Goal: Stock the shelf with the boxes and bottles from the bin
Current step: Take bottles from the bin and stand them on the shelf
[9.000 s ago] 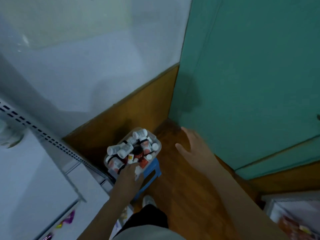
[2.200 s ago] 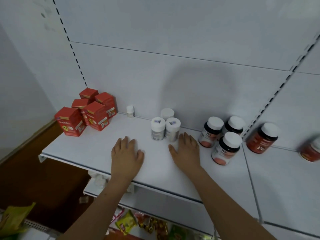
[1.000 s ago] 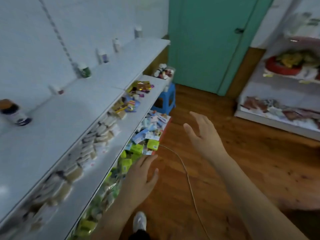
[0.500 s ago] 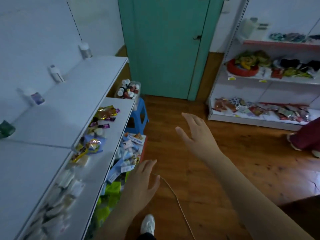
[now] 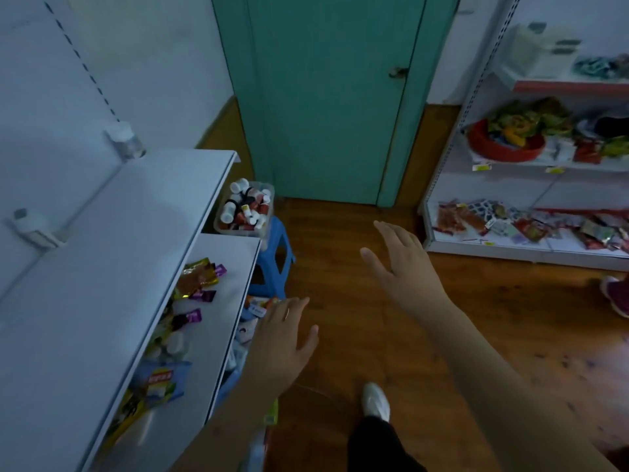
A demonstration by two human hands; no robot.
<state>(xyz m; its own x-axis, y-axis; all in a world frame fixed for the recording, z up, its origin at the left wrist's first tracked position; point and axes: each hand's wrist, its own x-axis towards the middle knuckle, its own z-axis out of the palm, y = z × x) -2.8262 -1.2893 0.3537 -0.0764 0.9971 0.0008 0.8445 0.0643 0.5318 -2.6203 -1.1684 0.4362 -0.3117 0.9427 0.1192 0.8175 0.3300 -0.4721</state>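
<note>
A clear plastic bin [image 5: 269,192] full of white-capped bottles [image 5: 243,207] sits on a blue stool [image 5: 277,257] by the green door. The white top shelf [image 5: 112,253] runs along my left, with two small white bottles [image 5: 124,139] standing against its back wall. My left hand [image 5: 282,342] hangs empty over the floor beside the lower shelf, fingers spread. My right hand [image 5: 401,267] is stretched forward in the air, fingers straight, holding nothing. Both hands are well short of the bin.
The lower shelf [image 5: 218,335] holds colourful snack packets. A second shelving unit [image 5: 531,185] with a red basket and packets stands at the right. The green door [image 5: 326,97] is shut. My white shoe [image 5: 376,400] is on the wooden floor; another person's shoe [image 5: 617,296] shows at the right edge.
I have turned from the shelf front and moved along the aisle; the bin and door are closer. Both hands stay empty, held out in front.
</note>
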